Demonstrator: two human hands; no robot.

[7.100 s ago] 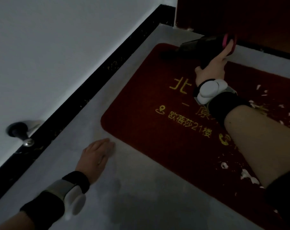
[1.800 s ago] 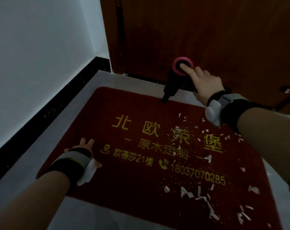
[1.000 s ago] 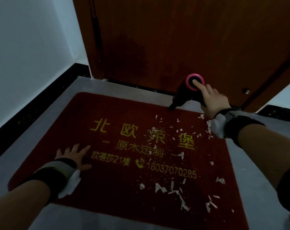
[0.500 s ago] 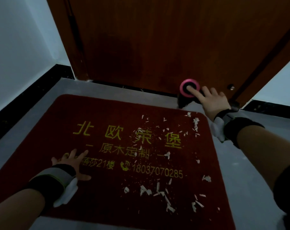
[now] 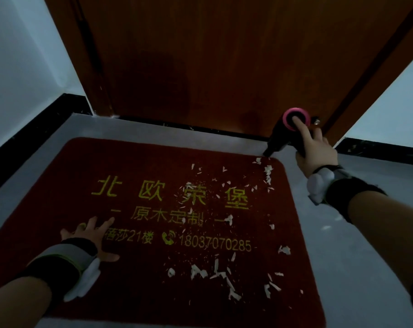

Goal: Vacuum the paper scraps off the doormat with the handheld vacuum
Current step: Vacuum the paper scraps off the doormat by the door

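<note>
Right hand: the right hand (image 5: 315,151) was wrapped round the grip of the handheld vacuum (image 5: 284,131), with its forefinger stretched out onto the dark centre of the pink ring at the rear end.
Vacuum: black-bodied, it tilted down and to the left, its nozzle tip meeting the far right corner of the doormat (image 5: 87,176), close to the foot of the wooden door (image 5: 212,58).
Left hand: the left hand (image 5: 91,235) lay flat on the near left part of the mat, fingers spread and straight, holding nothing, well apart from the vacuum.
Paper scraps: white paper scraps (image 5: 215,273) were strewn over the right half of the mat, thickest near the front edge, with a thin line of them just below the nozzle at the far right corner.
Doormat: dark red with yellow lettering and a phone number, it lay on the grey floor (image 5: 357,256) in front of the door.
Wrists: each wrist wore a dark band with a white device on it.
Walls: pale walls (image 5: 23,55) with a black skirting stood on both sides of the door.
</note>
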